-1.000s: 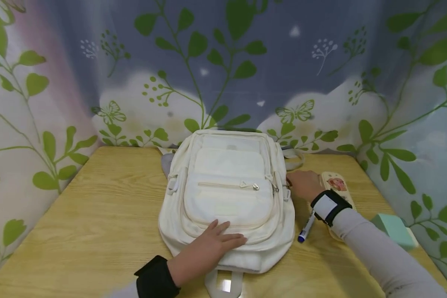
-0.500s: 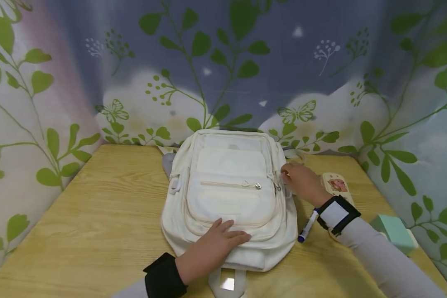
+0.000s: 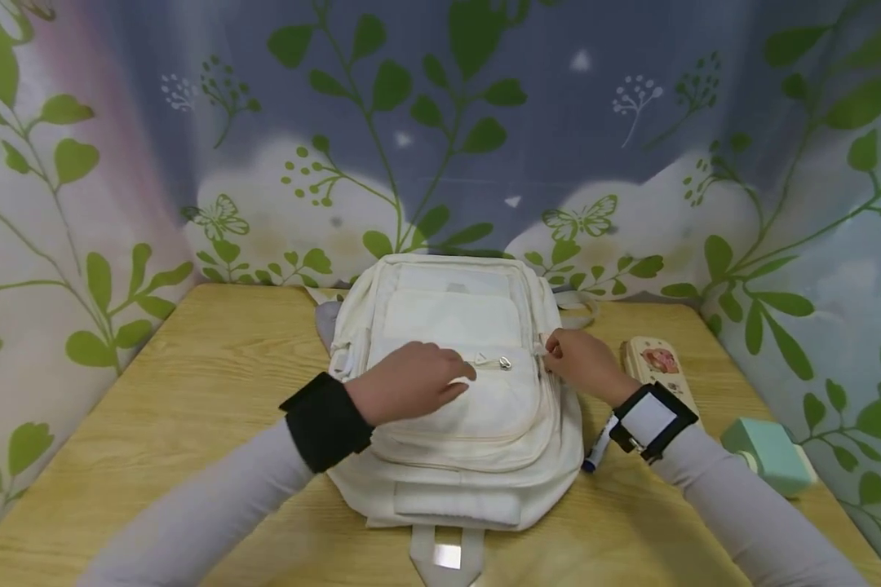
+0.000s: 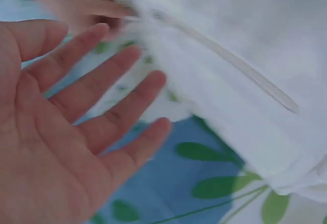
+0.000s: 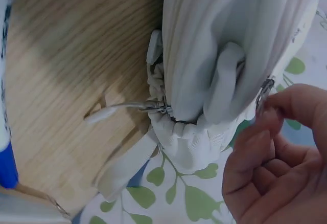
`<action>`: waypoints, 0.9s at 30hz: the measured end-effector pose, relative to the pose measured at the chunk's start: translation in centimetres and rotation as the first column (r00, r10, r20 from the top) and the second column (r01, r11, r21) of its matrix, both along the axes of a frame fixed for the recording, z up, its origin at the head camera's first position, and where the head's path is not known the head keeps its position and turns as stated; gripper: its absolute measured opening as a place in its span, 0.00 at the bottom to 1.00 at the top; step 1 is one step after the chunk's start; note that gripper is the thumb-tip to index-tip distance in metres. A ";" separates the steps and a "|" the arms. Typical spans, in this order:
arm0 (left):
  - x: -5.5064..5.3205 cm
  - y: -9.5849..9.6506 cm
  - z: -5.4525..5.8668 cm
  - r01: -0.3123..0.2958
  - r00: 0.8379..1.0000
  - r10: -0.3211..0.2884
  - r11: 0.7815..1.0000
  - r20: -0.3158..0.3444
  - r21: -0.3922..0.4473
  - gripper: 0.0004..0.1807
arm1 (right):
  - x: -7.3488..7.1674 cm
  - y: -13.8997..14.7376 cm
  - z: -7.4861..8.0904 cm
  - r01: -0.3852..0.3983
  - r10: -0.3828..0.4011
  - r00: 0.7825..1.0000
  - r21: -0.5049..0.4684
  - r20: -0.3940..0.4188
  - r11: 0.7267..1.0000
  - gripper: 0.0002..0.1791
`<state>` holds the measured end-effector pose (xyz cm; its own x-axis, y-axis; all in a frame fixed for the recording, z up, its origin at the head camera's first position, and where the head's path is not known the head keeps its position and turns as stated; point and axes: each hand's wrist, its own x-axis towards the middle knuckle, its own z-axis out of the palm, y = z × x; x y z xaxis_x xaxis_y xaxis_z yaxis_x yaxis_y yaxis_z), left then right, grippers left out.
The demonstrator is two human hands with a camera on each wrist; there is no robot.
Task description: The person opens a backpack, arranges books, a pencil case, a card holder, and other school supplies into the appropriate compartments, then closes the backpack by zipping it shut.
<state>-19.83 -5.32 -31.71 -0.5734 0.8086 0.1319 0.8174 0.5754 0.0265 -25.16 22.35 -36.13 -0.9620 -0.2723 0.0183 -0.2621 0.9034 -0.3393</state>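
A white backpack (image 3: 451, 318) lies on the wooden table with its zipped front pocket facing up. My left hand (image 3: 411, 381) is over that pocket, left of its zipper (image 3: 492, 363). In the left wrist view, the fingers of my left hand (image 4: 87, 121) are spread and hold nothing. At the bag's right side, my right hand (image 3: 586, 364) pinches a small zipper pull. The right wrist view shows this metal pull (image 5: 264, 91) between thumb and forefinger of my right hand (image 5: 281, 152). Another zipper pull (image 5: 153, 106) hangs loose from the bag's side.
A blue-capped marker (image 3: 599, 448) lies right of the bag, partly behind my right wrist. Further right are a cream pencil case (image 3: 657, 363) with a picture and a mint-green box (image 3: 769, 456). Leaf-patterned curtains (image 3: 440, 163) surround the table (image 3: 213, 367) on three sides.
My left hand has lifted from the bag's lower front and moved up over the pocket. My right hand has come from beside the bag to its side edge and now pinches a zipper pull.
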 end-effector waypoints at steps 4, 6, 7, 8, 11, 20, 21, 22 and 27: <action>-3.8 2.0 -1.7 -0.025 0.999 0.028 0.996 0.043 -0.084 0.15 | 0.3 0.6 -0.3 -0.007 0.008 0.999 -0.035 0.047 0.999 0.08; -5.1 3.0 -2.6 -0.051 0.995 0.062 0.989 0.081 -0.140 0.19 | 0.8 0.7 -0.6 -0.031 0.034 0.997 -0.047 0.072 0.998 0.07; -5.6 3.4 -3.1 -0.064 0.991 0.083 0.984 0.107 -0.168 0.22 | 1.2 0.7 -0.8 -0.044 0.047 0.996 -0.051 0.078 0.998 0.07; -6.0 3.8 -3.6 -0.074 0.987 0.099 0.979 0.126 -0.192 0.24 | 1.6 0.6 -0.9 -0.056 0.060 0.995 -0.056 0.084 0.997 0.06; -6.5 4.6 -4.2 -0.116 0.959 0.177 0.959 0.223 -0.260 0.28 | 3.0 0.2 -1.2 -0.097 0.102 0.992 -0.063 0.076 0.993 0.06; -7.9 4.9 -5.1 -0.134 0.958 0.203 0.942 0.204 -0.306 0.29 | 8.8 -1.0 -0.8 -0.184 0.183 0.981 0.002 -0.065 0.983 0.08; -8.2 5.0 -5.2 -0.134 0.961 0.201 0.939 0.188 -0.317 0.29 | 9.4 -1.0 -0.7 -0.187 0.187 0.979 0.004 -0.076 0.982 0.08; -8.3 5.1 -5.2 -0.134 0.964 0.199 0.937 0.177 -0.324 0.29 | 10.0 -1.1 -0.7 -0.186 0.185 0.979 0.006 -0.090 0.983 0.08; -8.2 5.8 -5.0 -0.143 0.964 0.210 0.926 0.163 -0.348 0.29 | 12.9 -1.7 -0.6 -0.250 0.242 0.965 -0.072 -0.105 0.966 0.09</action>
<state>-28.08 0.46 -36.70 -0.6979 0.6699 -0.2533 0.6999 0.7130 -0.0426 -12.26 20.62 -36.75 -0.8585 -0.4936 0.1388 -0.5070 0.7767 -0.3737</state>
